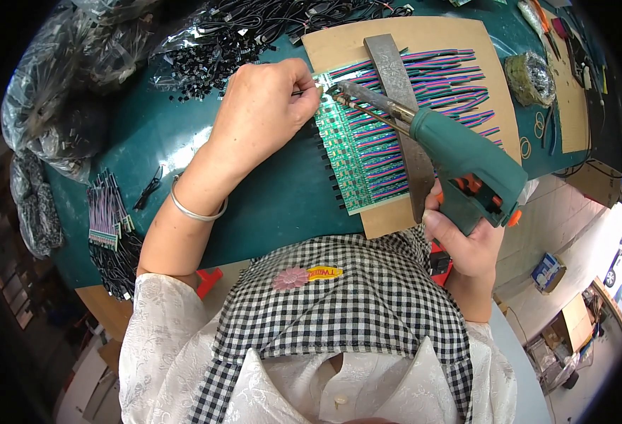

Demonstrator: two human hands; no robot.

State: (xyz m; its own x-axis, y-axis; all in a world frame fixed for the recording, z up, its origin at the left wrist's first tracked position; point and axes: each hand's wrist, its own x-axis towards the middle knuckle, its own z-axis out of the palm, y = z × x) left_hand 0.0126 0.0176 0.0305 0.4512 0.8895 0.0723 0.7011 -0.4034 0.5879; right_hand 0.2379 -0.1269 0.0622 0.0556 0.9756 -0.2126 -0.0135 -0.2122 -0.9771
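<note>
My right hand (470, 244) is wrapped round the handle of a green soldering gun (442, 141), whose tip reaches left to the far end of a green circuit board panel (346, 159). At that same end, my left hand (261, 106) pinches a thin dark wire, mostly hidden by the fingers. Rows of bundled coloured wires (389, 169) run rightward from the panel. A heavy grey metal bar (394, 74) lies across these wires. Short black pieces stick out along the panel's left edge. Under it all lies a cardboard sheet (459, 35).
Black cables (254, 32) are heaped at the back of the green table (268, 205). Plastic bags (53, 85) fill the far left. Finished-looking boards with wires (106, 212) lie at the left edge. A roll of solder-like wire (530, 79) and rubber bands (525, 147) sit on the right.
</note>
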